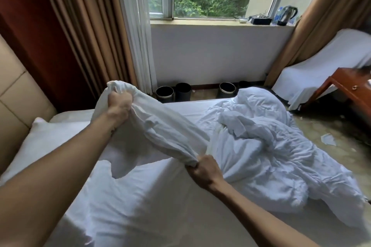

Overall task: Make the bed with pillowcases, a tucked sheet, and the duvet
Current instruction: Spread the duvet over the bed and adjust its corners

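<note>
My left hand [118, 104] grips one bunched end of the white cotton pillowcase [160, 132], and my right hand [204, 170] clenches the other, stretching it above the white sheeted bed [160, 196]. The crumpled white duvet [261, 146] lies heaped toward the bed's right edge, leaving bare sheet below my arms.

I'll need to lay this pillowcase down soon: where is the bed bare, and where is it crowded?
Bare sheet lies near you, between your forearms, and in a strip along the far edge, between the held pillowcase and the crumpled duvet. Crowded: the duvet fills the right side; a pillow sits by the headboard.
</note>
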Tool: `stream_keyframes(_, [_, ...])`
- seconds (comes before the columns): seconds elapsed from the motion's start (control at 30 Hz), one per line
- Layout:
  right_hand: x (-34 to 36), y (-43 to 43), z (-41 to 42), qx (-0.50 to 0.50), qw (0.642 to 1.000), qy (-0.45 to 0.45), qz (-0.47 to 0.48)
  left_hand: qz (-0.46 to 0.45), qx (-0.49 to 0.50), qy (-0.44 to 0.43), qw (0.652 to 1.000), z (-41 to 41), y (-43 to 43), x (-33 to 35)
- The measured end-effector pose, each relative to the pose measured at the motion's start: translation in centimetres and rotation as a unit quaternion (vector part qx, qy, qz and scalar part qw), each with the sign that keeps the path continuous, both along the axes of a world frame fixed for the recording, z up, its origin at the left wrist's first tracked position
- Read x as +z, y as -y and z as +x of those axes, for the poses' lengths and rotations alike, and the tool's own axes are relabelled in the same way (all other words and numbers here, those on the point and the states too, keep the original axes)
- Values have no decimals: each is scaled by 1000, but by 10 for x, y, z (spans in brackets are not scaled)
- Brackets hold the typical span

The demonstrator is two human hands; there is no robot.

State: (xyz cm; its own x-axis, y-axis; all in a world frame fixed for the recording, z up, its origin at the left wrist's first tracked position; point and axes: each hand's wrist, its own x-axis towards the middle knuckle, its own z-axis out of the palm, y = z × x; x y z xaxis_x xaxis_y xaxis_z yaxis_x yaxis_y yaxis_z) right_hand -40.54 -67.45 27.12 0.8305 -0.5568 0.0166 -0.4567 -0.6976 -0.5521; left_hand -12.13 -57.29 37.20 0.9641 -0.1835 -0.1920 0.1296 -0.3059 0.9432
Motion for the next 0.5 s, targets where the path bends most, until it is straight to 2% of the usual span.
stream_keyframes(0.1, [10,-25,28,-20,999,44,-3,-54,-47,-42,997,6,-9,16])
stream_keyframes(0.2, [20,-49,52,-57,997,48,30,-128,-181,-184,958,-15,-33,-18])
stream_keyframes(0.33, [17,-71,59,-79,993,31,78,-29,-282,-311,907,-63,-66,-102])
stream_keyframes(0.4, [7,-87,53,-63,996,9,68,-58,-294,-398,867,-89,-79,-133])
stream_keyframes(0.5, [-17,-112,42,-17,998,-46,50,-226,-217,-551,774,-111,-93,-155])
